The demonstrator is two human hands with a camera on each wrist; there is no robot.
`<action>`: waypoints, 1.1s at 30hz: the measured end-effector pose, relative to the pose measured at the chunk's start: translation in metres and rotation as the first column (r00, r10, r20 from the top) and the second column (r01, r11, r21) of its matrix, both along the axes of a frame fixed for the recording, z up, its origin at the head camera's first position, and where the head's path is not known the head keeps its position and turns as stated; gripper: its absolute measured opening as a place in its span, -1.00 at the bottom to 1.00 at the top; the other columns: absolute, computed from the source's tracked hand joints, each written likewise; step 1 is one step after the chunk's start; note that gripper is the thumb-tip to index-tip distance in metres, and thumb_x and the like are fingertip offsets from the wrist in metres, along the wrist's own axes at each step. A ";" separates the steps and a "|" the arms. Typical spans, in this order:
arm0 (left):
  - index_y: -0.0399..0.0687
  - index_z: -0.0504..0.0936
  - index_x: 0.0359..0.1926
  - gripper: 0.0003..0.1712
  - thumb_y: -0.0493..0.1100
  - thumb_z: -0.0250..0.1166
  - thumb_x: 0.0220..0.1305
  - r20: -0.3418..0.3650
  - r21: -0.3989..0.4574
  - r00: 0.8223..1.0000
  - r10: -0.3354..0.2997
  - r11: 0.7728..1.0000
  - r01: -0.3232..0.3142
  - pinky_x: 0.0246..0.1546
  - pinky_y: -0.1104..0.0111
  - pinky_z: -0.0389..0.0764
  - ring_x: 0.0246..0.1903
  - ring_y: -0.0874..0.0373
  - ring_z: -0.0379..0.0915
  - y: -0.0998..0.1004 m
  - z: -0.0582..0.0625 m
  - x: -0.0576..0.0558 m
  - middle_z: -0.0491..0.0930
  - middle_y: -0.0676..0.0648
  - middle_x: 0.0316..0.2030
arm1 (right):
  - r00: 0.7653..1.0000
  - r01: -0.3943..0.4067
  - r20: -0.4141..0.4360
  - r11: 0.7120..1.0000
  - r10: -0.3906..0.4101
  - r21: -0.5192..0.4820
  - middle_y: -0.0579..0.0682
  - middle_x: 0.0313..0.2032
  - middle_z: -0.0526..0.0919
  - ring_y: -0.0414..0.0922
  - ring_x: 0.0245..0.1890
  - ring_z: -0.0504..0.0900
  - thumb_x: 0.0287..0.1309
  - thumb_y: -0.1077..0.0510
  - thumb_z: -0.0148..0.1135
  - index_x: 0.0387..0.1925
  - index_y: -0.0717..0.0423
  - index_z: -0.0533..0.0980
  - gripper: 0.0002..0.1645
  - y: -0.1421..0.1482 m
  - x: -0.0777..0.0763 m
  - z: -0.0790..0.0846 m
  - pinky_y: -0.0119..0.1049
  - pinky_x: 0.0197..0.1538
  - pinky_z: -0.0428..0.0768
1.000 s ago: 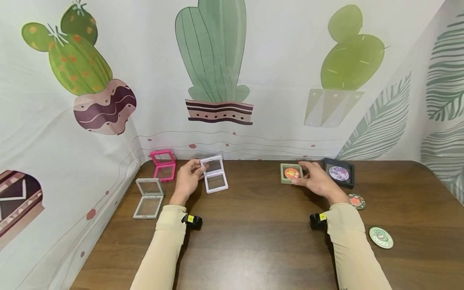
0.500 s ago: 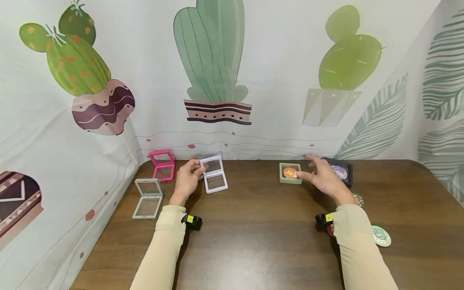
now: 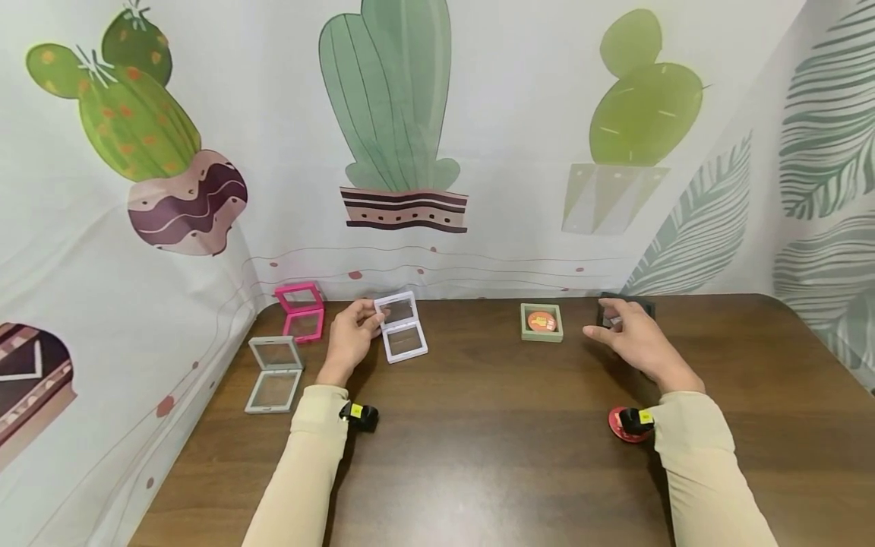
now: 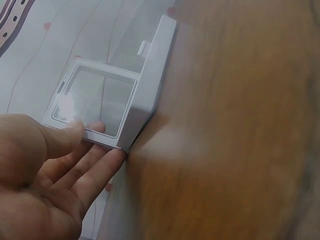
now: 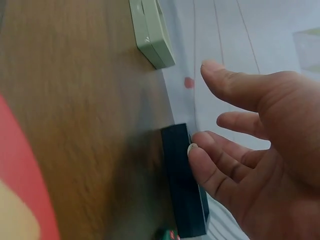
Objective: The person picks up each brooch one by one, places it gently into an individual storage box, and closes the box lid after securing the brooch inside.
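Note:
My left hand [image 3: 350, 338] pinches the edge of the raised lid of a white display case [image 3: 405, 340]. In the left wrist view its thumb [image 4: 65, 139] lies on the near side of the lid, with fingers behind. The case stands open on the table. My right hand [image 3: 642, 342] has its thumb and fingers spread apart and holds nothing. It hovers at a black display case [image 5: 182, 185], partly covering it in the head view. Left of that hand sits a closed green display case [image 3: 542, 338] with an orange round badge [image 3: 543, 321] inside.
An open pink case [image 3: 301, 313] and an open grey case [image 3: 275, 391] stand on the left of the wooden table [image 3: 451, 456]. A red round badge [image 3: 618, 428] lies beneath the right wrist. Behind the table hangs a cactus-print cloth [image 3: 506, 137].
My right hand has let go of the green case and moved right to the black case. The red badge has come into view. My left hand keeps its pinch on the white case.

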State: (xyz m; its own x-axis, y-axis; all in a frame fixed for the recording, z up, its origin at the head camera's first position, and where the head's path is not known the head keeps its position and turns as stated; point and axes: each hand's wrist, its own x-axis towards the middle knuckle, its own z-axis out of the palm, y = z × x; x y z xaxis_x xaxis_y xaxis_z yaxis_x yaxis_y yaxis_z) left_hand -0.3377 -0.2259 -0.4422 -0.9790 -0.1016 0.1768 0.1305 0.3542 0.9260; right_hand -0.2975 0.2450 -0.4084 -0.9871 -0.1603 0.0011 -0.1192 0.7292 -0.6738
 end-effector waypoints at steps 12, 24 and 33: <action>-0.42 0.64 0.05 -0.82 -0.40 0.28 0.50 0.000 -0.031 1.000 -0.009 0.999 0.009 0.00 0.22 0.75 0.07 -0.19 0.69 0.002 0.000 0.001 0.73 -0.37 0.02 | 0.999 0.008 -0.048 0.999 -0.006 0.051 0.50 0.22 0.43 0.35 0.12 0.55 0.44 0.00 0.38 0.42 0.49 0.31 -0.18 0.007 0.000 -0.001 0.25 0.11 0.58; -0.41 0.64 0.05 -0.81 -0.38 0.29 0.50 -0.004 -0.039 1.000 -0.012 0.999 0.012 -0.05 0.27 0.76 0.05 -0.13 0.70 0.003 -0.002 -0.001 0.74 -0.34 0.01 | 0.996 0.013 -0.087 0.997 -0.006 0.071 0.49 0.14 0.44 0.37 0.08 0.58 0.41 0.03 0.41 0.33 0.51 0.39 -0.25 0.011 0.001 0.004 0.24 0.08 0.60; -0.36 0.66 0.03 -0.83 -0.36 0.30 0.50 -0.003 -0.045 1.000 -0.014 0.999 0.014 -0.07 0.30 0.76 0.03 -0.13 0.71 0.005 -0.002 0.000 0.75 -0.31 0.01 | 0.997 0.007 -0.082 0.994 0.002 0.105 0.51 0.14 0.44 0.37 0.05 0.57 0.39 0.03 0.43 0.31 0.56 0.38 -0.22 0.026 0.011 0.005 0.28 0.07 0.58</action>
